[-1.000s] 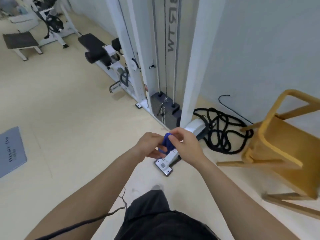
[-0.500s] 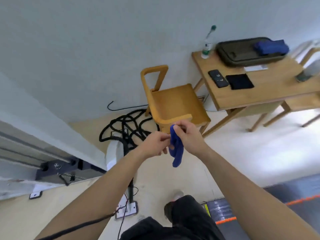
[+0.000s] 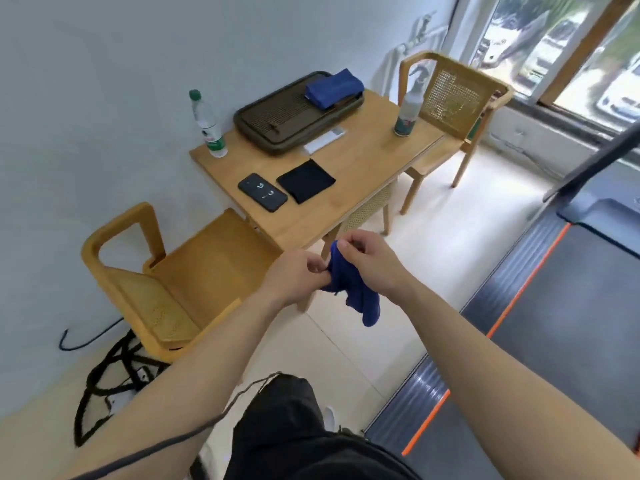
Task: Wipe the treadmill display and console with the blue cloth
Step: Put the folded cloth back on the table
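Note:
A small blue cloth (image 3: 356, 292) hangs crumpled between both hands in front of me. My right hand (image 3: 370, 261) pinches its top edge, and my left hand (image 3: 298, 275) grips its side. The treadmill (image 3: 568, 299) lies at the right, with its dark belt, an orange stripe and one dark upright showing. Its display and console are out of view.
A wooden table (image 3: 360, 168) ahead holds a water bottle (image 3: 207, 124), a dark tray (image 3: 291, 123) with a folded blue cloth (image 3: 334, 87), a phone (image 3: 262, 192), a black cloth (image 3: 306, 180) and a spray bottle (image 3: 408, 107). Wooden chairs (image 3: 166, 282) flank it. Black cables (image 3: 110, 375) lie on the floor at left.
My view has swung right from the cable machine to the table and treadmill. The cloth, bunched in both hands before, now hangs lower and more unfolded.

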Tool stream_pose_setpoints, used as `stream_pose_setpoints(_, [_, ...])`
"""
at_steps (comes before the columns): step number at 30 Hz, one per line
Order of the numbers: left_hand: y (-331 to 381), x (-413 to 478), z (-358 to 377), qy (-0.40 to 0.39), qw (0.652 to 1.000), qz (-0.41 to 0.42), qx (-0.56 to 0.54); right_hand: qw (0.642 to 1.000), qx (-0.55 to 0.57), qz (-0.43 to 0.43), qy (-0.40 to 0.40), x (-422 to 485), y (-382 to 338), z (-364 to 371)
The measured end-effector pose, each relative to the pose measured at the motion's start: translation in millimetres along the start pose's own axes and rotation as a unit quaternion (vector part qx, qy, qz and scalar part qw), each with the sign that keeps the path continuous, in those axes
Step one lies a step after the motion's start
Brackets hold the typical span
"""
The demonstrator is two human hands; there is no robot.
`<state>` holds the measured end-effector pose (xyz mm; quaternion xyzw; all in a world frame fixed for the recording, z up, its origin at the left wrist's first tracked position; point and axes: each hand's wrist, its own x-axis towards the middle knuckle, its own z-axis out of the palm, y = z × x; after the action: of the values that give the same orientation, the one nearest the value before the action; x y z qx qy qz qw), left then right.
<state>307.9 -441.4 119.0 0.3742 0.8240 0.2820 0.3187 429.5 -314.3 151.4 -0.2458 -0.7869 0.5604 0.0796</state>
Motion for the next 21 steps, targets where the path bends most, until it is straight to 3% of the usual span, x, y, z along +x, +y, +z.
stream_pose_setpoints(5, [34, 99, 16, -0.128, 0.989, 0.039, -0.06, 0.999, 0.014, 0.013, 0.034, 52, 22, -76])
stream_pose_setpoints(9, [59, 171, 34, -0.125, 0.983, 0.044, -0.13, 0.995, 0.045, 0.028, 0.09, 104, 44, -130])
stream_pose_setpoints(16, [102, 304, 14, -0.172, 0.97, -0.018, -0.172, 0.986, 0.035, 0.082, 0.139, 221, 71, -234])
stream_pose_setpoints(21, [115, 382, -42, -0.171, 0.967, -0.099, -0.161, 0.991, -0.031, 0.087, 0.1, 298, 80, -281])
